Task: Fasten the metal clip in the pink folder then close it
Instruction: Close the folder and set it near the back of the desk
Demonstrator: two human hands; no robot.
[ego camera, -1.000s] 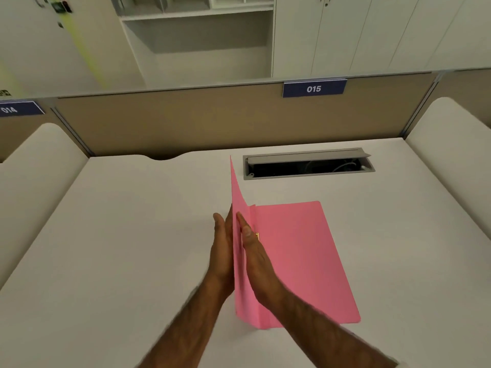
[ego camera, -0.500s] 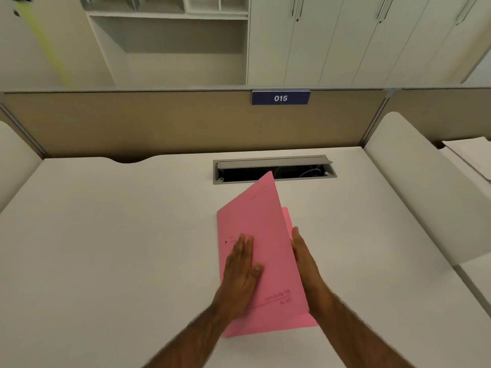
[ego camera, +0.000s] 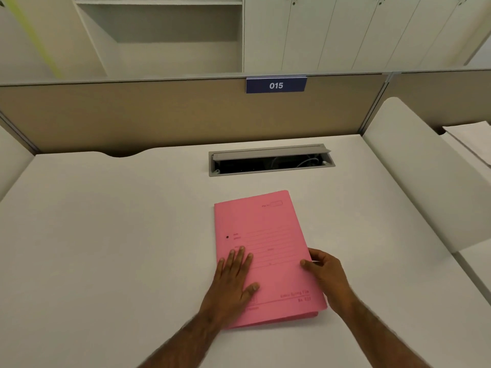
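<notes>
On the white desk (ego camera: 106,235), just in front of the open cable hatch (ego camera: 271,160): pink folder (ego camera: 268,235) lies flat, cover down, spine on the left, slightly skewed. Metal clip can't be seen, it's under the cover. Left hand (ego camera: 231,282) is palm-down on the cover's near-left part, fingers straight and close together, pressing flat, gripping nothing. Right hand (ego camera: 326,272) is at the folder's right edge, near half: thumb on top of the cover, other fingers curled at the edge, so a narrow pinch on that edge. At the near-right corner the two leaves sit slightly apart. Beige partition (ego camera: 132,115) behind the desk carries a blue label (ego camera: 276,85) reading 015.
</notes>
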